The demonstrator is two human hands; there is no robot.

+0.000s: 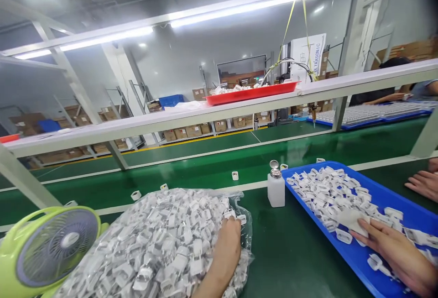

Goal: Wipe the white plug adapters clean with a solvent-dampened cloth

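Note:
My left hand (228, 241) reaches over the right side of a large clear plastic bag (247, 238) full of small white plastic housings (178, 236). Its fingers are closed on a white plastic housing (242, 219) near the bag's opening. Over a blue tray (352, 261) on the right, my right hand (398, 248) pinches a folded white cloth (352, 222) between thumb and fingers. Beneath it, the tray holds a pile of white plastic parts (325, 193). Between bag and tray stands a white pump bottle (275, 190), its metal lid tilted up.
A green fan (58, 248) stands left of the bag. Several loose housings (235, 175) sit on the green belt behind. A red tray (253, 93) of white parts rests on the shelf above. Another person's hand (424, 184) is at the right edge.

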